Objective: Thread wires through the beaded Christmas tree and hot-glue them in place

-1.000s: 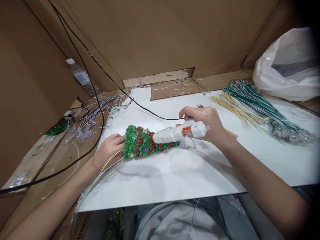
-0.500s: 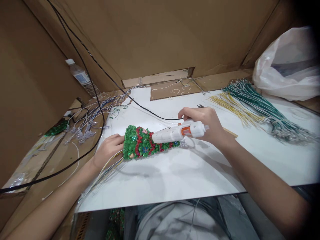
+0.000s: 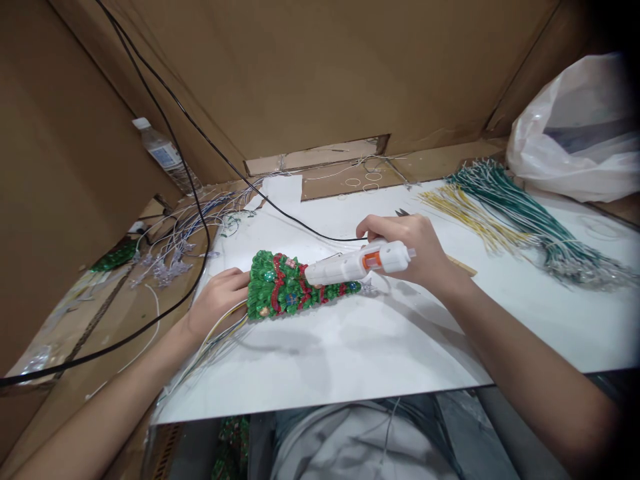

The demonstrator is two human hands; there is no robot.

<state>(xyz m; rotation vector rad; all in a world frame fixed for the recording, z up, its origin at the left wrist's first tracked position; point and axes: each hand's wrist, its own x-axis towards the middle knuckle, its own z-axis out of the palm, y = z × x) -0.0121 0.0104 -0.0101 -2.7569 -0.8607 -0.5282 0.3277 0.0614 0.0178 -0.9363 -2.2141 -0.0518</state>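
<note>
A green Christmas tree ornament (image 3: 273, 287) with red garlands lies on its side above the white board, its tip to the right. My left hand (image 3: 220, 301) grips its wide base, the fingertips hidden behind it. White, yellow and grey wires (image 3: 213, 340) trail from the base past my wrist. In my right hand (image 3: 407, 240) is a white hot glue gun (image 3: 345, 267) with an orange part, held closed around the handle. The gun's front end is over the middle of the tree; its nozzle cannot be made out. A clear star (image 3: 369, 287) shows at the tree's tip.
The gun's black cord (image 3: 240, 175) runs up to the left. Green wires (image 3: 515, 207) and yellow wires (image 3: 475, 217) lie at the right, near a white plastic bag (image 3: 575, 133). At the left are star-ended wires (image 3: 173, 263) and a water bottle (image 3: 163, 152). Scissor tips (image 3: 401, 213) show behind my right hand.
Hardly anything differs. Both hands, the tree and the glue gun hold nearly the same place; the whole view has shifted very slightly.
</note>
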